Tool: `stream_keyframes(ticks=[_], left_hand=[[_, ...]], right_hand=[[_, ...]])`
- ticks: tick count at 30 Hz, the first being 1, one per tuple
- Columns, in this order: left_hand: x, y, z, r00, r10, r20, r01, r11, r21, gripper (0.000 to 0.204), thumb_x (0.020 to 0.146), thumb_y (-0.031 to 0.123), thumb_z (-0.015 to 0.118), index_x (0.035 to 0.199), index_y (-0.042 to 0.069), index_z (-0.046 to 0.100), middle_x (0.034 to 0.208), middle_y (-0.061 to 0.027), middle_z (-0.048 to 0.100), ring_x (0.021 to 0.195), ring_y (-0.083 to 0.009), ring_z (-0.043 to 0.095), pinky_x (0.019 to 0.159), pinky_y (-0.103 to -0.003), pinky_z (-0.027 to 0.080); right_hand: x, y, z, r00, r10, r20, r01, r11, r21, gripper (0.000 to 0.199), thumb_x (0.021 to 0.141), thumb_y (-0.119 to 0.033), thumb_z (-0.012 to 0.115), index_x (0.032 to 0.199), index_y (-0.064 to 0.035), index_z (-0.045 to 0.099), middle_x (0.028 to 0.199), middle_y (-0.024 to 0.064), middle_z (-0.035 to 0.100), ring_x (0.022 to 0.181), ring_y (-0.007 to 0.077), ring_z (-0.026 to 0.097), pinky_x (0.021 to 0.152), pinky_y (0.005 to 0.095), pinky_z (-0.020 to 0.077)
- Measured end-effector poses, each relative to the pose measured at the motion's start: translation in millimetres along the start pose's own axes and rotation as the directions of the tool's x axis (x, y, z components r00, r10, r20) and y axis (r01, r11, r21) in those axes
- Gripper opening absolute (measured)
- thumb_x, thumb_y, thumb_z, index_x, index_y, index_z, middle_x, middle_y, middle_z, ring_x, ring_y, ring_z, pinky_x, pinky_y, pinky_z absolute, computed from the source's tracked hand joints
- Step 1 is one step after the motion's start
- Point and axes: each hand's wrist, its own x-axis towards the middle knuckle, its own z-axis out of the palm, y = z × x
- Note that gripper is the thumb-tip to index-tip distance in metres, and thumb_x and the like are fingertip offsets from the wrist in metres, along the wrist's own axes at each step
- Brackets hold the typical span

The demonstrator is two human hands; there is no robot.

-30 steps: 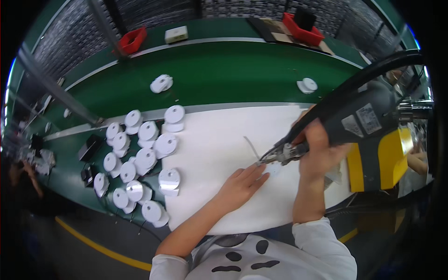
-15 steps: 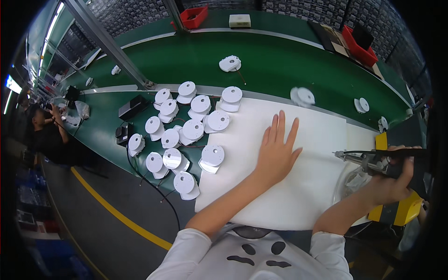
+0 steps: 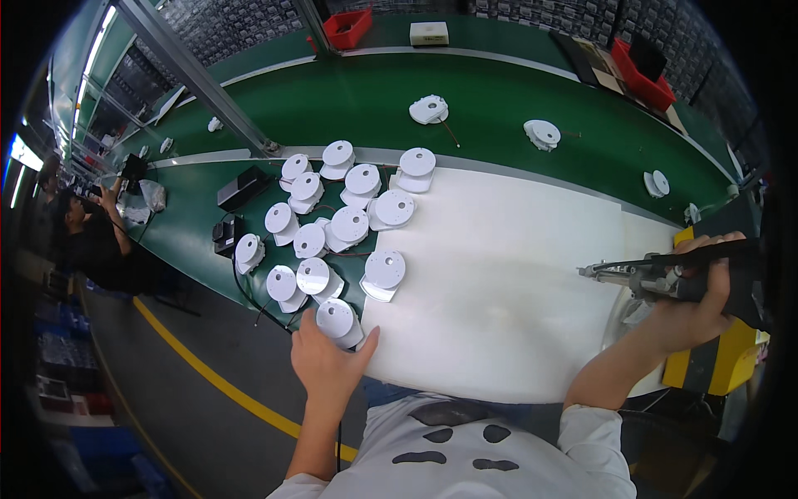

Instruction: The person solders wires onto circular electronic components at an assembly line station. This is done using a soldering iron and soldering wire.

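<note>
My left hand (image 3: 328, 358) has its thumb and fingers spread on either side of the nearest white round unit (image 3: 335, 318); I cannot tell whether it touches it. That unit has a round disc top over a wider white base. Several similar white units (image 3: 349, 224) stand grouped beyond it, some with thin wires. On the right, my right hand (image 3: 706, 262) is wrapped around a metal gun-like tool (image 3: 640, 279) with a narrow tip and a black cable or hose. The tip points left over a white work mat (image 3: 490, 274).
Behind the mat a green conveyor belt (image 3: 349, 100) carries several white units (image 3: 543, 134). Black boxes (image 3: 243, 189) stand at the left. Red bins (image 3: 349, 30) and a white box (image 3: 429, 34) lie beyond the belt. A yellow-black machine (image 3: 711, 366) is at right; a person (image 3: 96, 241) sits far left.
My left hand has swung from over the mat to the nearest white unit at lower left. A white unit, blurred near the mat's far edge before, now rests on the belt. My right hand keeps the tool.
</note>
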Motion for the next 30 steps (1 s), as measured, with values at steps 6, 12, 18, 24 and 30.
stream_keyframes(ticks=[6,12,18,24,30], left_hand=[[-2,0,6,0.993,-0.053,0.102,0.060,0.996,-0.067,0.086,0.065,0.036,0.082,0.129,-0.010,0.047,0.093,-0.0194,0.062,0.089,-0.0344,0.062,0.076,-0.042,0.051],[-22,15,-14,0.987,0.158,0.033,-0.140,0.941,-0.309,0.084,0.061,0.028,0.084,0.126,-0.011,0.048,0.089,-0.0158,0.061,0.078,-0.0303,0.058,0.070,-0.043,0.048],[13,137,32,0.778,0.604,0.171,-0.424,0.706,-0.567,0.092,0.064,0.035,0.085,0.132,-0.011,0.044,0.099,-0.0192,0.060,0.082,-0.0340,0.058,0.075,-0.044,0.050],[29,191,85,0.693,0.721,0.013,-0.578,0.567,-0.587,0.090,0.067,0.038,0.086,0.134,-0.005,0.045,0.105,-0.0202,0.062,0.095,-0.0358,0.059,0.079,-0.043,0.050],[30,184,107,0.397,0.866,-0.304,-0.844,0.214,-0.492,0.053,0.075,0.022,0.080,0.119,0.000,0.061,0.116,-0.0162,0.063,0.103,-0.0307,0.062,0.078,-0.037,0.053]], right_hand=[[-2,-4,-3,0.999,0.012,-0.051,-0.012,1.000,0.000,0.035,0.081,-0.012,0.060,0.108,0.0100,0.061,0.072,0.0133,0.061,0.052,0.0152,0.052,0.053,0.0257,0.0450],[-2,-9,-1,1.000,0.013,-0.025,-0.012,0.999,0.038,0.036,0.080,-0.009,0.063,0.112,0.0083,0.061,0.081,0.0141,0.065,0.056,0.0160,0.059,0.052,0.0238,0.0478],[-10,-17,14,0.993,0.087,-0.073,-0.088,0.996,-0.004,0.029,0.080,-0.007,0.060,0.103,0.0092,0.053,0.079,0.0138,0.058,0.051,0.0117,0.052,0.046,0.0237,0.0419],[-10,-6,11,0.996,0.055,0.076,-0.060,0.997,0.055,0.034,0.078,-0.007,0.064,0.107,0.0092,0.054,0.091,0.0136,0.060,0.053,0.0118,0.057,0.045,0.0222,0.0462],[-18,1,8,0.985,0.130,0.111,-0.139,0.988,0.070,0.034,0.079,0.007,0.071,0.110,0.0035,0.058,0.098,0.0101,0.063,0.073,0.0104,0.061,0.063,0.0223,0.0500]])
